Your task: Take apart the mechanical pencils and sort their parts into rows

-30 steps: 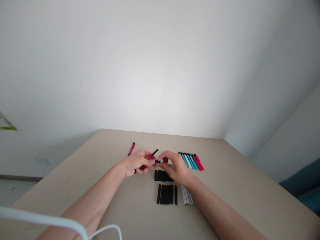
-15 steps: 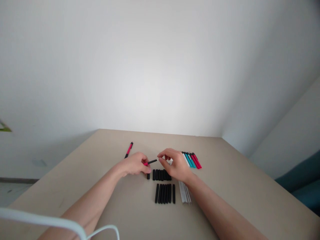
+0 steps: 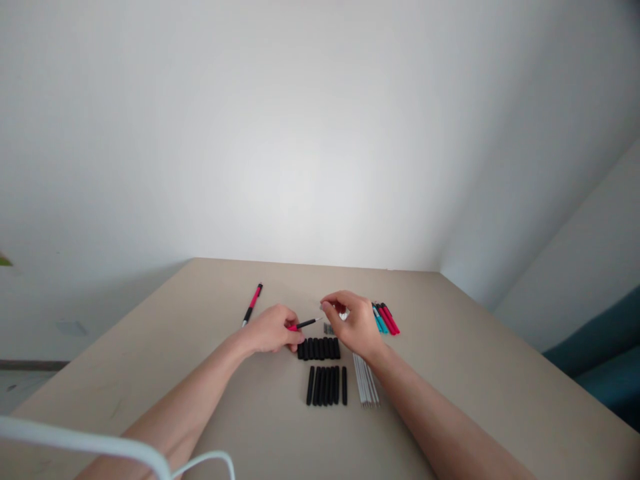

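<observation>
My left hand (image 3: 277,328) is closed round a pen (image 3: 306,324) with a pink-red barrel and a black grip. The pen points right, slightly upward, and a thin pale tip sticks out of its front end. To the right of that tip, and apart from it, my right hand (image 3: 354,322) is raised with thumb and forefinger pinched together. Whatever lies between those fingertips is too small to make out. Just below my left fingers lies a row of short black tubes (image 3: 320,349). Small grey pieces (image 3: 328,329) are partly hidden behind my right hand.
Nearer on the table (image 3: 270,427) lie longer black tubes (image 3: 325,385) and a bundle of white refills (image 3: 367,383). A pink and black pen (image 3: 253,304) rests at the left. Pink and teal barrels (image 3: 387,319) lie at the right. A white cable (image 3: 90,437) crosses the lower left.
My right hand has drawn slightly up and away from the pen's front end, where the pale tip shows more clearly. My left hand keeps its hold. The view has shifted slightly.
</observation>
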The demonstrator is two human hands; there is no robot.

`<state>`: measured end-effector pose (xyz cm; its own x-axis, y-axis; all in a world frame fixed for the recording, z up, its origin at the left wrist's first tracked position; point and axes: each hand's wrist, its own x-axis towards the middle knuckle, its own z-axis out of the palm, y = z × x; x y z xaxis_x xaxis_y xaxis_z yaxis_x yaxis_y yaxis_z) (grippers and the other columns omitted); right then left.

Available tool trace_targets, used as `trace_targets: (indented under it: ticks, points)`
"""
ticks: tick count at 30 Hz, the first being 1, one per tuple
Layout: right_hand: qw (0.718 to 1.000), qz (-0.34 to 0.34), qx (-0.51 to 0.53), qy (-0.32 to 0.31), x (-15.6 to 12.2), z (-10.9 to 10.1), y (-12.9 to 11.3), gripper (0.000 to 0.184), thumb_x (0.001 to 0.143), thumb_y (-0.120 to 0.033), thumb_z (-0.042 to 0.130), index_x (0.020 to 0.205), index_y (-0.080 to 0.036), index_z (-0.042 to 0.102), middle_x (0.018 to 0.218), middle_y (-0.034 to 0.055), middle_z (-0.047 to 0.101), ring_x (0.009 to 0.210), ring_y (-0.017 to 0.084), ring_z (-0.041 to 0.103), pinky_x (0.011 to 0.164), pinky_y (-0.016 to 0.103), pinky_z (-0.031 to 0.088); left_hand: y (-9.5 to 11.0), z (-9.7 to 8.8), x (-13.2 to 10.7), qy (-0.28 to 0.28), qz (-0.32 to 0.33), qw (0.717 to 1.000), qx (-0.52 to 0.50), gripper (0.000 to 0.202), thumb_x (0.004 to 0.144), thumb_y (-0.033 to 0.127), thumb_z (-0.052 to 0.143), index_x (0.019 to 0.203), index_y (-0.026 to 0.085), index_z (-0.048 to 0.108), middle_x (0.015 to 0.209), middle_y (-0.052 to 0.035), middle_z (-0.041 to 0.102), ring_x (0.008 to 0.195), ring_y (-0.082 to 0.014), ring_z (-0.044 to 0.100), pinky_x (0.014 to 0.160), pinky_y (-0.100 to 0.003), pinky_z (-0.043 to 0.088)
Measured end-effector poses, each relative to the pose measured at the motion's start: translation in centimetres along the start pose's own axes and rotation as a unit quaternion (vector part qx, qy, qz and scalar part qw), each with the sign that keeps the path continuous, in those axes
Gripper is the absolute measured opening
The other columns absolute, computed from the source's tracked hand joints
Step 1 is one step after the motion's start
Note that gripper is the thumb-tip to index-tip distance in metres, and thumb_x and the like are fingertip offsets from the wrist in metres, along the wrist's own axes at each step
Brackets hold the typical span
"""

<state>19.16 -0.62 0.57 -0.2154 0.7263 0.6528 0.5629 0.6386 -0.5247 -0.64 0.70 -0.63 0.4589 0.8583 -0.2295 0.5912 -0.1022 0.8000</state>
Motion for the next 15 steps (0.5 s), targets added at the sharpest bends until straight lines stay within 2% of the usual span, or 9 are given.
trace_targets:
  ticks: [4,8,12,15]
  points:
    - [1.000,0.004,-0.006,-0.015,0.0,0.1,0.4,0.015,0.081,-0.019,0.051,0.081,-0.018,0.065,0.071,0.0032,0.065,0.064,0.014,0.055,0.064,0.026,0.042,0.1,-0.1,-0.1,0.001,-0.004,1.000,-0.012,0.023,0.068,0.037,0.058,0.070,0.014,0.059,0.066,-0.0031,0.066,0.040,-0.0072,0.041,0.036,-0.020,0.028]
    - [0.997,-0.002,-0.005,-0.078,0.0,0.2,0.6,0.021,0.078,-0.013,0.050,0.092,-0.019,0.066,0.083,0.0040,0.067,0.075,0.016,0.057,0.073,0.029,0.044,0.3,-0.2,-0.1,0.016,-0.003,1.000,-0.012,0.025,0.068,0.039,0.059,0.071,0.014,0.061,0.067,-0.0024,0.066,0.045,-0.0090,0.045,0.040,-0.020,0.029]
    - [0.990,-0.013,0.002,-0.141,0.0,0.2,0.3,0.026,0.076,-0.013,0.055,0.099,-0.019,0.065,0.087,0.0038,0.068,0.083,0.017,0.057,0.078,0.030,0.043,0.6,-0.3,-0.1,0.044,0.043,0.998,0.034,0.022,0.067,0.035,0.059,0.068,0.014,0.064,0.063,-0.0006,0.062,0.059,-0.0137,0.053,0.052,-0.022,0.034]
    - [0.988,-0.002,0.002,-0.156,0.0,0.3,0.1,0.019,0.079,-0.021,0.059,0.096,-0.019,0.067,0.081,0.0027,0.067,0.077,0.016,0.057,0.073,0.028,0.042,1.2,-0.5,-0.4,0.056,0.076,0.993,0.064,0.024,0.068,0.037,0.059,0.069,0.014,0.063,0.061,0.0014,0.057,0.060,-0.0138,0.050,0.054,-0.022,0.033]
